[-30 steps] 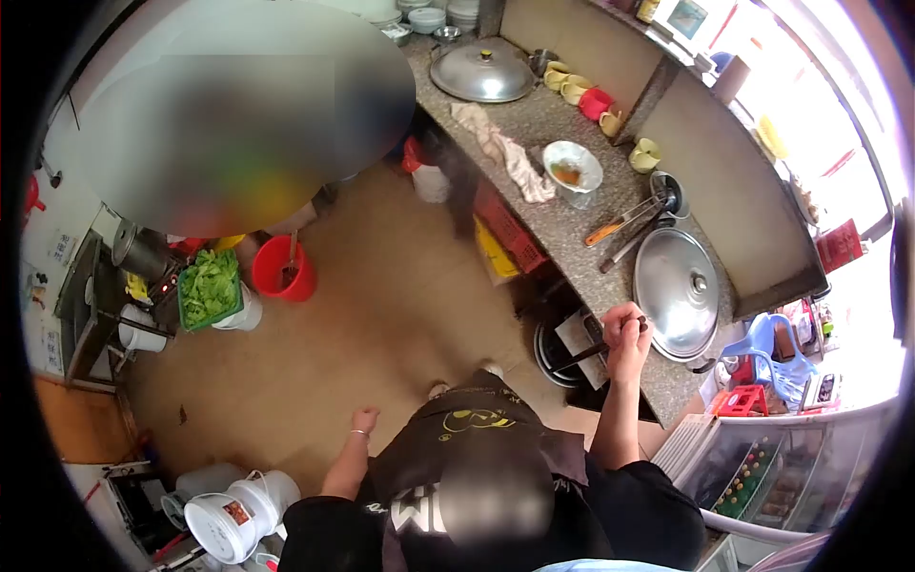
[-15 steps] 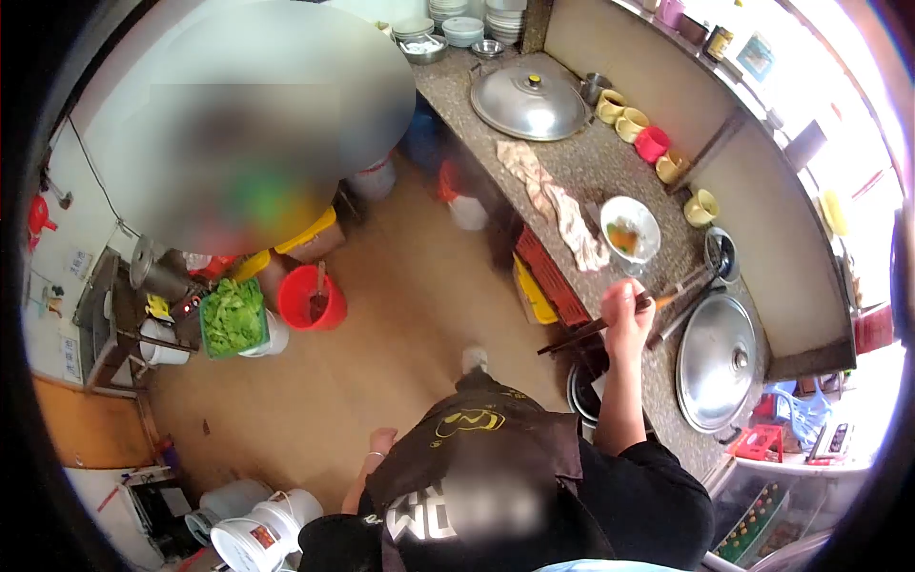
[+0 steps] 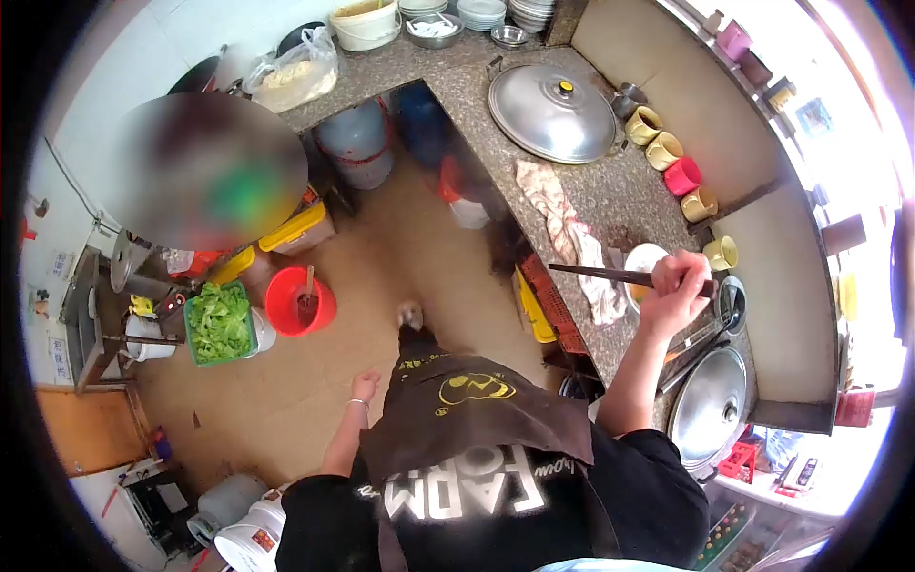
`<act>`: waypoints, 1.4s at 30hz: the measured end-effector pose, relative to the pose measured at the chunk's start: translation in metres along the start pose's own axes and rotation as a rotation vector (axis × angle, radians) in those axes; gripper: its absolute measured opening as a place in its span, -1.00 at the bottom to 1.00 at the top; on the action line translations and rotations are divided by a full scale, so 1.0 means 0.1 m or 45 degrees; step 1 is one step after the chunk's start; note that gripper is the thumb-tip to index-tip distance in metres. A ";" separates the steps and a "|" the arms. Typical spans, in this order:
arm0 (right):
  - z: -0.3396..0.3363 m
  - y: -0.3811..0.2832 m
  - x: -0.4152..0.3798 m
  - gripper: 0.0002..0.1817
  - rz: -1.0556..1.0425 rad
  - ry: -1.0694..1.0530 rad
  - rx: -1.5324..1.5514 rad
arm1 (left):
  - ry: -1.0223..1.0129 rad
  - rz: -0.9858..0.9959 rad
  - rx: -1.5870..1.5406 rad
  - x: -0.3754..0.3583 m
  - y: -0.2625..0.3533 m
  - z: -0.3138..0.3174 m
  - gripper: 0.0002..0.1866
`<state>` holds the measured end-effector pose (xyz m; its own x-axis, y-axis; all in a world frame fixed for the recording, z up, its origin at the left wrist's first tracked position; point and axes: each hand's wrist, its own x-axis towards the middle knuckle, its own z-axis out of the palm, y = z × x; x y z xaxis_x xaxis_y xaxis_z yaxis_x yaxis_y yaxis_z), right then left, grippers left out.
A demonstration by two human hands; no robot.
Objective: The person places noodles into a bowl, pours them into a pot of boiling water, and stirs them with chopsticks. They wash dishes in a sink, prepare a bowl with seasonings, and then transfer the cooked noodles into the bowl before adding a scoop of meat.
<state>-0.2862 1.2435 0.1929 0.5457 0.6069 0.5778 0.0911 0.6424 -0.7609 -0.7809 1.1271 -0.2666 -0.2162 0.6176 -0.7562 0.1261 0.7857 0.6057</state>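
My right hand (image 3: 675,291) is closed around long dark chopsticks (image 3: 600,274), raised over the counter with their tips pointing left. Partly hidden behind that hand and the chopsticks is a white bowl (image 3: 644,257) with something orange in it. A crumpled stained cloth (image 3: 562,224) lies just left of the bowl. Dark-handled utensils (image 3: 681,367) rest on the counter below my right hand, near a round metal lid (image 3: 707,400). My left hand (image 3: 365,384) hangs low over the floor, fingers loosely curled, and I see nothing in it.
Along the counter stand a large domed lid (image 3: 553,112), several mugs (image 3: 681,176) and stacked plates (image 3: 481,13). On the floor side are a red bucket (image 3: 301,301), a green basket of lettuce (image 3: 219,324) and white buckets (image 3: 250,543). A blurred patch hides the upper left.
My right hand has risen and moved right with the chopsticks, now overlapping the bowl. My left hand has swung forward. The view has shifted, showing more of the far counter.
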 end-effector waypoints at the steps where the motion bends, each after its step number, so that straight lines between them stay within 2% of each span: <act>1: 0.04 0.08 0.06 -0.64 -0.012 0.023 -0.026 | -0.107 0.085 0.208 0.32 -0.09 -0.10 -0.79; 2: 0.10 0.19 0.11 -0.64 -0.044 0.080 -0.026 | -0.215 0.175 0.416 0.57 -0.07 -0.21 -0.80; 3: 0.16 0.29 0.17 -0.66 -0.063 0.114 -0.049 | -0.226 0.179 0.423 0.74 0.06 -0.34 -0.80; 5: 0.38 0.48 0.30 -0.63 -0.064 0.201 -0.144 | -0.136 1.412 1.616 1.09 0.38 -0.57 -0.80; 6: 0.49 0.61 0.36 -0.63 -0.093 0.225 -0.226 | -0.152 1.425 1.620 1.21 0.61 -0.64 -0.80; 8: 0.65 0.91 0.45 -0.63 -0.060 0.311 -0.303 | -0.216 0.949 1.281 1.46 1.19 -0.77 -0.82; 11: 1.04 1.25 0.63 -0.65 0.072 0.438 -0.441 | -0.189 0.692 1.651 2.77 1.59 -0.83 -0.80; 12: 1.12 1.35 0.66 -0.65 0.081 0.474 -0.484 | -0.161 0.584 1.443 3.02 1.83 -0.93 -0.80; 14: 1.31 1.51 0.80 -0.65 0.082 0.514 -0.537 | -0.073 0.337 0.644 3.01 2.75 -0.91 -0.78; 15: 1.40 1.55 0.83 -0.65 0.060 0.551 -0.583 | -0.029 0.293 0.466 2.82 3.28 -0.85 -0.78; 17: 1.51 1.58 0.79 -0.64 0.064 0.615 -0.666 | -0.171 0.374 0.480 3.36 3.65 -0.89 -0.77; 20: 1.56 1.68 0.87 -0.62 0.043 0.670 -0.698 | -0.221 0.355 0.423 3.40 4.37 -0.69 -0.77; 21: 1.58 1.70 0.89 -0.62 0.035 0.676 -0.708 | -0.244 0.436 0.326 3.45 4.50 -0.62 -0.80; 23: 1.63 1.75 0.91 -0.61 -0.006 0.696 -0.754 | -0.271 0.510 0.226 3.43 4.60 -0.51 -0.82; 27: 1.85 1.81 0.88 -0.61 -0.019 0.726 -0.810 | -0.391 0.399 0.281 3.74 4.26 -0.43 -0.84; 29: 1.90 1.84 0.85 -0.62 -0.009 0.736 -0.808 | -0.401 0.344 0.370 3.86 4.03 -0.54 -0.83; 31: 1.89 1.89 0.85 -0.60 -0.007 0.713 -0.833 | -0.410 0.191 0.442 3.91 3.86 -0.70 -0.73; 34: 1.91 1.95 0.90 -0.60 0.019 0.701 -0.844 | -0.394 0.152 0.434 3.94 3.70 -1.04 -0.78; 38: 1.95 2.08 0.96 -0.62 0.014 0.692 -0.903 | -0.329 0.324 0.489 3.67 3.66 -1.37 -0.78; 40: 2.00 2.11 0.97 -0.63 0.026 0.680 -0.954 | -0.355 0.524 0.798 3.89 3.46 -1.48 -0.80; 41: 2.03 2.12 0.98 -0.63 0.034 0.672 -1.002 | -0.359 0.523 0.800 4.01 3.35 -1.50 -0.80; 42: 2.07 2.12 0.98 -0.63 0.035 0.674 -1.008 | -0.414 0.635 1.412 4.14 3.24 -1.49 -0.79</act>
<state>-0.3856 1.5357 0.1492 0.8449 0.2015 0.4956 0.5042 0.0097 -0.8635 -0.9742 1.6320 -0.3468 0.3174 0.7114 -0.6270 0.9032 -0.0254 0.4285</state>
